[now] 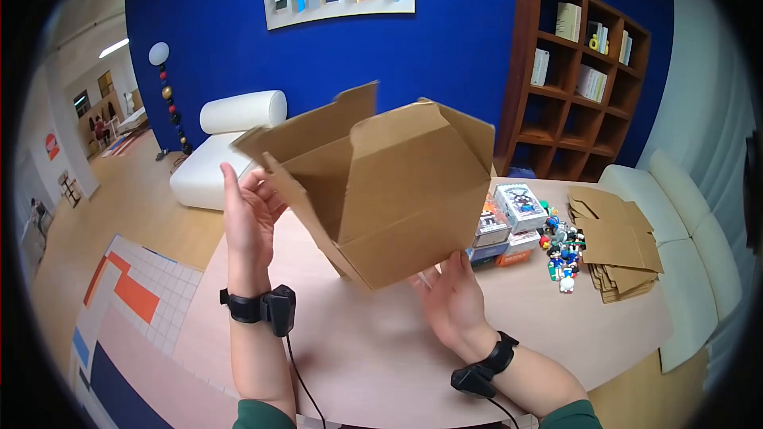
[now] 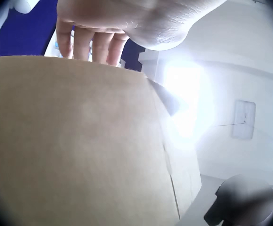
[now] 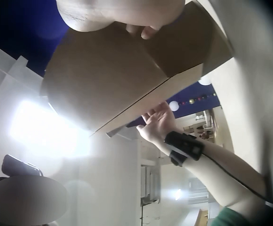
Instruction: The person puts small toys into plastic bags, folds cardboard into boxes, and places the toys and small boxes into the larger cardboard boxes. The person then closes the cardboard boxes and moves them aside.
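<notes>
Brown cardboard box point(image 1: 417, 183), flaps splayed, top not closed. It's tilted, raised over the near half of the tabletop point(image 1: 358, 365), between the two hands. Part of its underside sits behind the front corner, so can't tell if anything there touches the tabletop.

Left hand point(image 1: 253, 218): at the box's left side, thumb up and away from the cardboard, fingers extended and loosely spread, fingertips passing behind the left edge. Not clamped. Contact can't be confirmed; left wrist view shows the fingers partly hidden by a broad panel.

Right hand point(image 1: 455, 302): palm up under the lower right edge, thumb at the cardboard, other fingers partly below the box. Can't tell if it pinches or just supports. Hands are well apart from each other.

Each wrist has a black strapped device with a cable: left wrist unit point(image 1: 280, 311), right wrist unit point(image 1: 474, 381).

Right of the box, on the tabletop: stacked small printed boxes point(image 1: 520, 208), then a cluster of toy figures point(image 1: 565, 258), then a pile of flattened cardboard point(image 1: 618, 234) near the right edge.

Background: blue wall point(image 1: 461, 40), wooden bookshelf point(image 1: 520, 71) with a few books, white sofa point(image 1: 691, 270) at right, floor lamp point(image 1: 159, 54) at left.
</notes>
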A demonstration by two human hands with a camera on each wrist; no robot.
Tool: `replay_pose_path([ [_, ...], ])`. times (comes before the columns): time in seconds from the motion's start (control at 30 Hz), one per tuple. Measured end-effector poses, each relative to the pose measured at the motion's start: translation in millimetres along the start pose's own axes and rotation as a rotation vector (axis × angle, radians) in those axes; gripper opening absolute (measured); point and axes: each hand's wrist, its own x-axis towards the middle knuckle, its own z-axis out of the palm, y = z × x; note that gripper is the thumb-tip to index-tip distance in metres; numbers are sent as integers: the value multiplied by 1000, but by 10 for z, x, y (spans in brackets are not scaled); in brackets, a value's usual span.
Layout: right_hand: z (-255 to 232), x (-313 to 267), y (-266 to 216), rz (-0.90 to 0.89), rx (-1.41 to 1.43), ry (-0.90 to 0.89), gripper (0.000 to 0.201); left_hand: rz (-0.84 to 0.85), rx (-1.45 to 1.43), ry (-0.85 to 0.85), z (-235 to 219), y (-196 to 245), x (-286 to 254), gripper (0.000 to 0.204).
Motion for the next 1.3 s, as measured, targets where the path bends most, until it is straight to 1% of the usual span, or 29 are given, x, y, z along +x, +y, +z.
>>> replay_pose_path([
  [0.03, -95, 17, 39, -16, -42, -56, 41, 24, -16, -170, -61, 3, 18, 68],
  [0.07, -168, -9, 65, -19, -43, -54, 41, 47, -33, -343, -97, 17, 22, 65],
  [0.1, -215, -33, 85, 32, -60, -11, 41, 45, -36, -347, -58, -63, -8, 65],
  [0.17, -238, -88, 91, 86, -75, 36, 41, 229, 128, -55, 498, 41, -291, 65],
  [0.2, -205, -138, 68, 110, -109, 38, 41, 265, 194, -124, 604, 90, -395, 56],
  [0.27, -190, -215, 66, 139, -139, 42, 40, 456, 357, -130, 692, 7, -417, 57],
  [0.3, -206, -255, 79, 171, -138, 46, 40, 331, 376, -212, 648, 77, -449, 49],
  [0.37, -244, -329, 94, 208, -136, 51, 40, 262, 238, -188, 682, 24, -454, 40],
  [0.43, -293, -377, 80, 313, -184, 16, 41, 234, 161, -162, 735, 9, -476, 39],
  [0.47, -326, -390, 75, 316, -186, 13, 41, 191, 104, -144, 770, 45, -497, 38],
  [0.53, -408, -394, 47, 420, -145, -50, 42, 147, 41, -128, 761, 61, -517, 36],
  [0.57, -474, -370, 23, 417, -147, -47, 42, 110, -25, -180, 707, 59, -532, 34],
  [0.6, -564, -338, 3, 505, -157, -83, 42, 70, -92, -231, 661, 46, -536, 31],
  [0.63, -618, -336, -20, 595, -166, -118, 41, 92, -76, -204, 649, 49, -485, 28],
  [0.67, -655, -367, -34, 596, -168, -118, 41, 93, -78, -203, 686, 60, -475, 28],
  [0.73, -736, -490, -33, 387, -310, -142, 50, 260, 104, -57, 811, 89, -520, 24],
  [0.77, -742, -535, -102, 379, -339, -14, 52, 282, 109, -51, 804, 67, -505, 27],
  [0.8, -875, -582, -99, 258, -328, 4, 53, 287, 109, -39, 784, 38, -485, 27],
  [0.87, -907, -613, -161, 12, -358, 13, 57, 271, 76, -45, 734, -21, -449, 31],
  [0.9, -872, -623, -221, 19, -367, 11, 57, 304, 89, -26, 709, -30, -429, 34],
  [0.97, -569, -663, -475, 27, -578, 241, 71, 335, 78, -12, 698, 2, -424, 35],
  [1.0, -522, -680, -546, 22, -584, 247, 71, 369, 73, -7, 693, 14, -410, 35],
  [1.07, -480, -696, -671, -407, -860, 16, 92, 364, 70, 13, 640, 26, -398, 34],
  [1.1, -437, -664, -721, -525, -868, -30, 97, 322, 40, 5, 629, 69, -416, 34],
  [1.13, -415, -649, -816, -531, -873, -16, 97, 278, 12, -9, 630, 108, -427, 35],
  [1.2, -353, -604, -1031, -797, -1372, -520, 92, 272, 13, -15, 661, 125, -444, 34],
  [1.23, -228, -544, -1003, -853, -1293, -598, 83, 254, 24, -9, 679, 127, -455, 34],
  [1.27, -126, -510, -1009, -856, -1292, -592, 83, 235, 38, 2, 685, 135, -473, 35],
  [1.3, -20, -483, -1023, -927, -1373, -653, 82, 231, 46, -11, 727, 111, -486, 35],
])
